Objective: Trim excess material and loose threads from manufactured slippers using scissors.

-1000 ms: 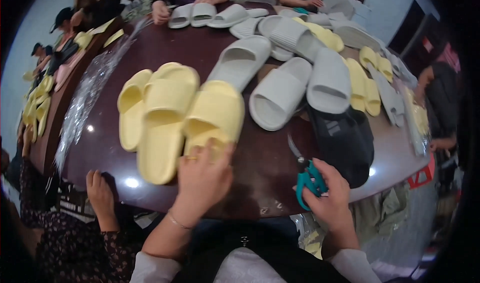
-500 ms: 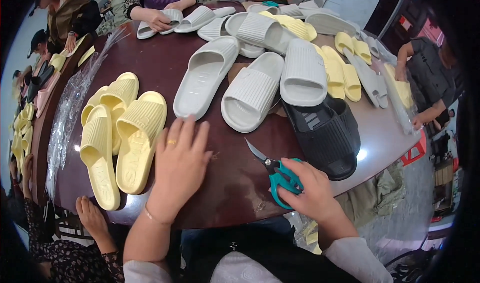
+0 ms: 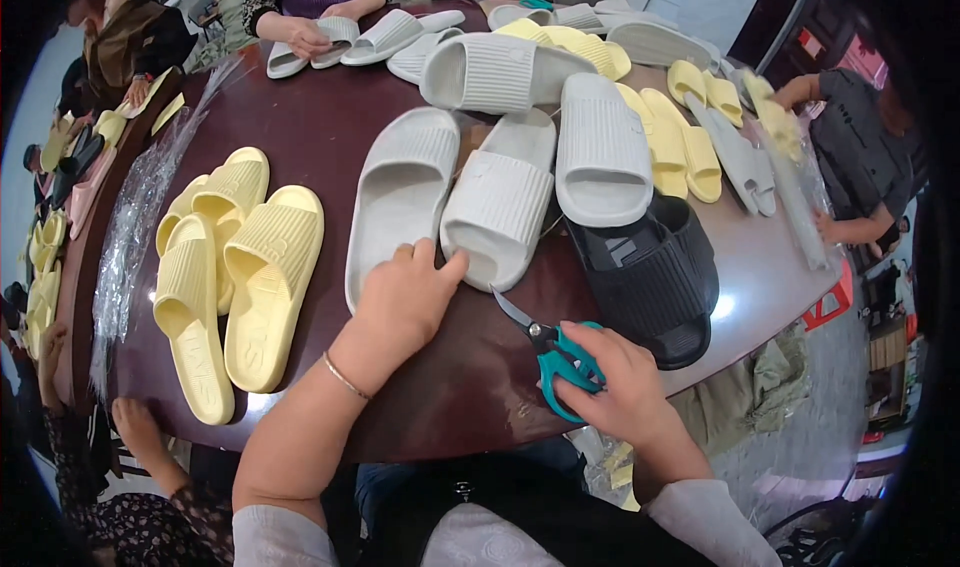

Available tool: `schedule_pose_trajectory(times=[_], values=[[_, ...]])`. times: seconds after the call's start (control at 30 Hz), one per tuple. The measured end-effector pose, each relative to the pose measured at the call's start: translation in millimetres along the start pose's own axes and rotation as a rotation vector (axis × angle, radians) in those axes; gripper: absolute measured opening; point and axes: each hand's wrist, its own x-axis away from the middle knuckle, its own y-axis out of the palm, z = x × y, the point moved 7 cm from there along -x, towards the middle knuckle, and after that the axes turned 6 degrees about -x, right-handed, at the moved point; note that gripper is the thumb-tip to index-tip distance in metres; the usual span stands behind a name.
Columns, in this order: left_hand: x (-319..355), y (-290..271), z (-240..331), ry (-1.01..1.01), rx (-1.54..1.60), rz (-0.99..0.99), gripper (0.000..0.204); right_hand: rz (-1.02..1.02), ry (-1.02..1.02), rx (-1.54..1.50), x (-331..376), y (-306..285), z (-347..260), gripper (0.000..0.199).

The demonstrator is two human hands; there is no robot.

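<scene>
My left hand (image 3: 400,302) rests on the near end of a light grey slipper (image 3: 400,192) on the dark brown round table (image 3: 320,127), fingers spread. A second grey slipper (image 3: 500,202) lies just to its right, touching my fingertips. My right hand (image 3: 620,387) grips teal-handled scissors (image 3: 555,352), blades pointing up-left toward the grey pair. To the left lie three pale yellow slippers (image 3: 240,267) side by side. A black slipper pair (image 3: 645,267) sits by my right hand.
More grey and yellow slippers (image 3: 600,147) crowd the far half of the table. Clear plastic bags (image 3: 135,227) lie along the left rim. Other people sit around: one at the back (image 3: 300,37) handling slippers, one at the right (image 3: 860,167), a hand at lower left (image 3: 135,432).
My left hand left the yellow slippers at the left and moved right onto the grey slipper. The view shifted nearer the grey pair. The scissors stay in my right hand.
</scene>
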Motion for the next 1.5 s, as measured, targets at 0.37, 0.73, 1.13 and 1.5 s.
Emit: schedule_pose_trajectory(times=[0.37,0.73,1.13,1.5], values=[[72.0,-13.5,26.2,0.001,0.097,-0.181,0.035,0.041,0.102,0.112,3.7,-10.3,19.6,0.059],[3.1,-43.1,-14.4,-0.088,-0.03,0.519,0.011,-0.088,-0.012,0.377,-25.3,5.7,-1.6,0.072],[37.9,-35.9,-42.6,-0.386,1.008,0.593,0.015,-0.066,-0.066,0.567,-47.1,7.7,-1.2,0.068],[40.7,-5.6,-35.9,-0.378,1.007,0.597,0.014,0.009,-0.219,0.651,-81.0,40.4,-5.6,0.048]])
